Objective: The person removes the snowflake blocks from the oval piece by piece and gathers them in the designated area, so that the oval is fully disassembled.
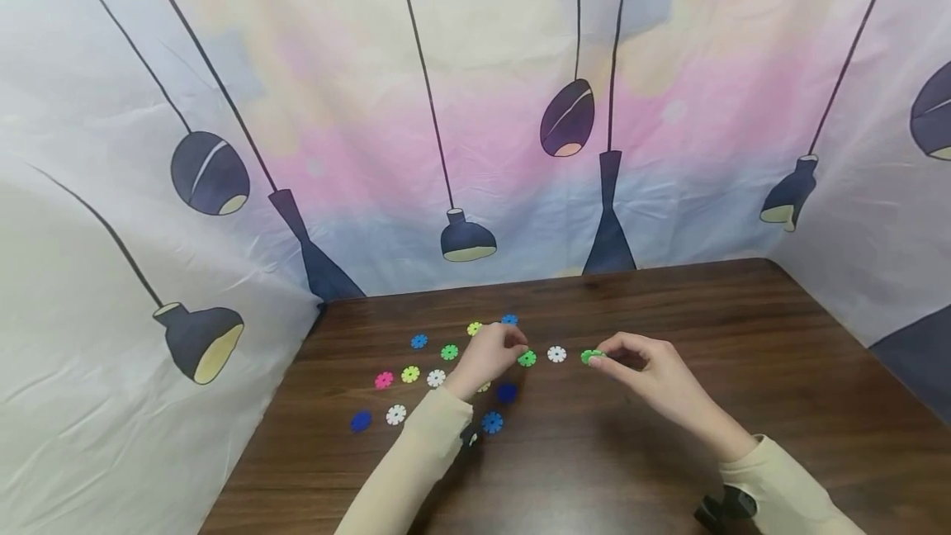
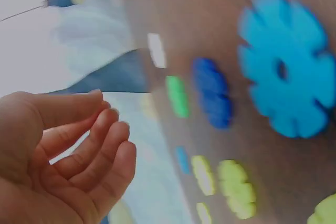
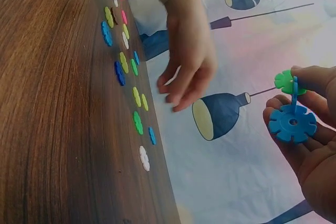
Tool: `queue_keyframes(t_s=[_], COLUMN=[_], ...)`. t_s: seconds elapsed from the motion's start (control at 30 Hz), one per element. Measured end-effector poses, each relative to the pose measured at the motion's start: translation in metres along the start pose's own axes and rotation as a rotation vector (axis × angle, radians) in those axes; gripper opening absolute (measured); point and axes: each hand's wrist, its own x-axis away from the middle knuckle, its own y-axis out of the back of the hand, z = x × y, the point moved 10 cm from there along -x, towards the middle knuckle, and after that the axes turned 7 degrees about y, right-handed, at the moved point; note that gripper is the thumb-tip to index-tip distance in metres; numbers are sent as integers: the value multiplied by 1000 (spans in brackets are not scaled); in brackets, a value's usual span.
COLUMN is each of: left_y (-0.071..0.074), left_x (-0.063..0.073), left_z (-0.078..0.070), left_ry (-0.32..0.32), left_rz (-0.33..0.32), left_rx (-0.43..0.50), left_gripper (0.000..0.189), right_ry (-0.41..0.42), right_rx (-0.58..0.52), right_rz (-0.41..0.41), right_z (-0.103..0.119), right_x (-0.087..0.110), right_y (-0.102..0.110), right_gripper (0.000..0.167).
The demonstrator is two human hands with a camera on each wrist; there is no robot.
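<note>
My right hand (image 1: 661,374) pinches a small joined piece of notched plastic snowflake discs. In the right wrist view it shows a green disc (image 3: 286,82) at the fingertips, joined to blue discs (image 3: 292,124), one seen edge-on. Over the scattered discs hovers my left hand (image 1: 486,357), fingers loosely bent and nothing between them in the left wrist view. Its fingertips overlap a loose green disc (image 1: 527,359) in the head view. Between the two hands lies a white disc (image 1: 556,354).
Several more discs lie on the brown wooden table (image 1: 743,337), mostly left of and under the left forearm: a pink disc (image 1: 383,380), a dark blue disc (image 1: 361,421), a light blue disc (image 1: 493,422) and others. A curtain (image 1: 505,172) printed with lamps hangs behind the table.
</note>
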Motion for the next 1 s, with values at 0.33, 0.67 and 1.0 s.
queue_keyframes(t_s=[0.33, 0.67, 1.0], left_y=[28, 38, 35], left_x=[49, 71, 76], left_z=[-50, -84, -90], left_ry=[-134, -260, -279], left_rz=[-32, -64, -18], left_rx=[222, 263, 282], left_gripper=[13, 13, 8], right_ry=[61, 54, 8], right_rx=[-64, -160, -182], right_rz=[-19, 70, 101], right_z=[4, 17, 19], right_x=[-6, -13, -12], right_y=[-4, -20, -26], right_gripper=[6, 4, 8])
